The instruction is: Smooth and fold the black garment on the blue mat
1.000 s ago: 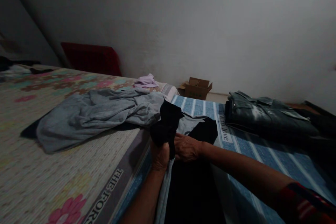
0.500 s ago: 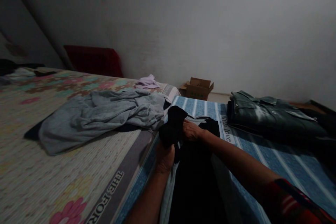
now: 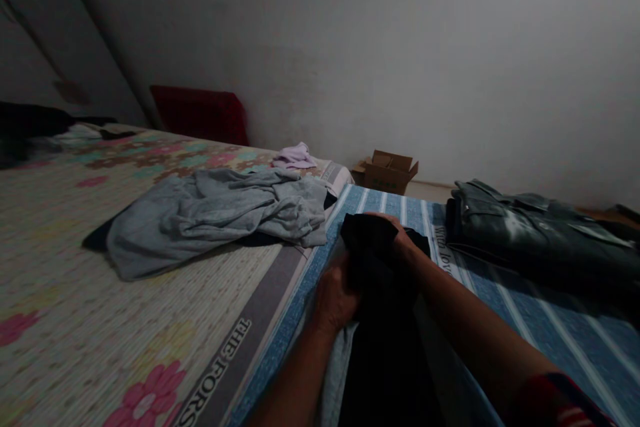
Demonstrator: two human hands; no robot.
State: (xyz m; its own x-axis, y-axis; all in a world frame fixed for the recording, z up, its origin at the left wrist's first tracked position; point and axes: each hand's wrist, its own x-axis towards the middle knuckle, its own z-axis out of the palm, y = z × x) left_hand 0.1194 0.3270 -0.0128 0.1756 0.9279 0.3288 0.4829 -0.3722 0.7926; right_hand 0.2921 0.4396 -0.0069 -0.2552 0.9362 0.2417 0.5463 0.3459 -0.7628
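Head view: the room is dim, and both hands work on a black garment (image 3: pixel 373 260) that lies on a blue striped sheet (image 3: pixel 505 300). The left hand (image 3: pixel 336 297) is closed on the near left part of the black cloth, with the fingers wrapped into the fabric. The right hand (image 3: pixel 397 235) rests on top of the far end of the same garment, with the fingers curled over a bunched fold, so it grasps the cloth too. The garment runs from this fold down toward the lower edge of the picture, between the two forearms, and a paler grey layer shows under its left side.

To the left of the hands there is a floral mattress (image 3: pixel 100 320), higher than the striped sheet, with printed letters along its grey edge. A crumpled grey garment (image 3: pixel 215 213) lies on it, near the edge, and a small lilac cloth (image 3: pixel 295 157) lies further back. A red cushion (image 3: pixel 200 113) leans on the wall behind. On the right, well apart from the hands, a folded dark jacket (image 3: pixel 530 230) lies on the striped sheet. A small open cardboard box (image 3: pixel 387 172) stands on the floor by the wall.
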